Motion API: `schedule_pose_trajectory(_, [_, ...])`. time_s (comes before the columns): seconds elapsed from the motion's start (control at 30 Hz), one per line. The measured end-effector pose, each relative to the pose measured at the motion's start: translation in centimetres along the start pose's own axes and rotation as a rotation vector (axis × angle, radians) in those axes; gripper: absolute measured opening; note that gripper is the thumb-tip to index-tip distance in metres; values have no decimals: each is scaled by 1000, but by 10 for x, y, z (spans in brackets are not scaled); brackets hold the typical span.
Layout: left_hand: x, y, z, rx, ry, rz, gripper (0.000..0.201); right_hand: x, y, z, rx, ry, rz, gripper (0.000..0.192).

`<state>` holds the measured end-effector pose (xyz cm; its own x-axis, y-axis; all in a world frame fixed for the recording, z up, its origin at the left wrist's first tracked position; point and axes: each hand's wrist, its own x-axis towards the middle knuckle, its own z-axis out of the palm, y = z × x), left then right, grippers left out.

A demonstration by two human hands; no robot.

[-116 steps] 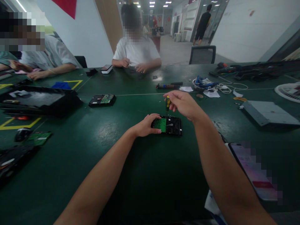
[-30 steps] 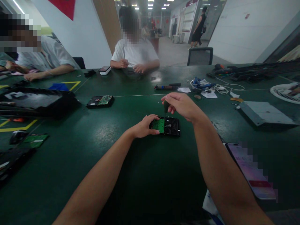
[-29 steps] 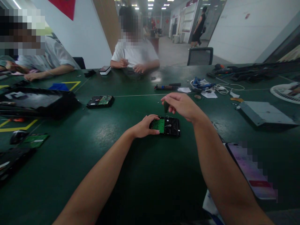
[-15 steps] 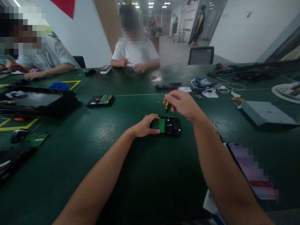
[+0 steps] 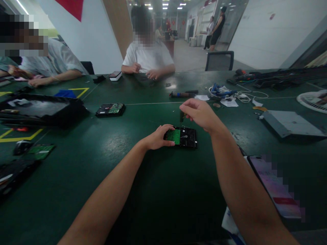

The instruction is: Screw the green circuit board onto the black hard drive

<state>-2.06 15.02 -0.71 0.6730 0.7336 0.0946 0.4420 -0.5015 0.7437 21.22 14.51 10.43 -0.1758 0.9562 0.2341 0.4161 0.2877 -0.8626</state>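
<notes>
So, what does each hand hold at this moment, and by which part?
The left hand grips the hard drive at its left end; the right hand holds the screwdriver by its handle.

Premises: an office with an electronics work area. Evidence: on the long green table (image 5: 153, 183), hard drives (image 5: 188, 137) lying board side up and a bare circuit board (image 5: 42, 151); at the table's far edge, a seated co-worker (image 5: 150, 58); behind the table, a mesh-backed chair (image 5: 219, 62); farther beyond, a desk (image 5: 171, 47) and ceiling lights (image 5: 165, 4).
</notes>
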Motion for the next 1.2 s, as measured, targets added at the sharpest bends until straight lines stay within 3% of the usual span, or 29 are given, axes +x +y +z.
schedule_pose_trajectory(0.1, [0, 0, 0, -1, 2, 8, 72, 0, -1, 0, -36, 43, 59, 17])
schedule_pose_trajectory(0.3, [0, -1, 0, 11, 8, 19, 72, 0, 0, 3, 82, -76, -1, 28])
schedule_pose_trajectory(0.5, [1, -2, 1, 13, 5, 20, 73, 1, 0, 4, 136, -93, 26, 29])
schedule_pose_trajectory(0.8, [0, 0, 0, -21, 8, 0, 74, 4, 5, 0, -22, 89, 60, 19])
schedule_pose_trajectory(1.0, [0, 3, 0, -8, 8, 1, 73, 3, 5, 2, 67, -39, -9, 27])
schedule_pose_trajectory(1.2, [0, 2, 0, 4, 5, 2, 73, 4, 7, 3, 90, -69, 10, 28])
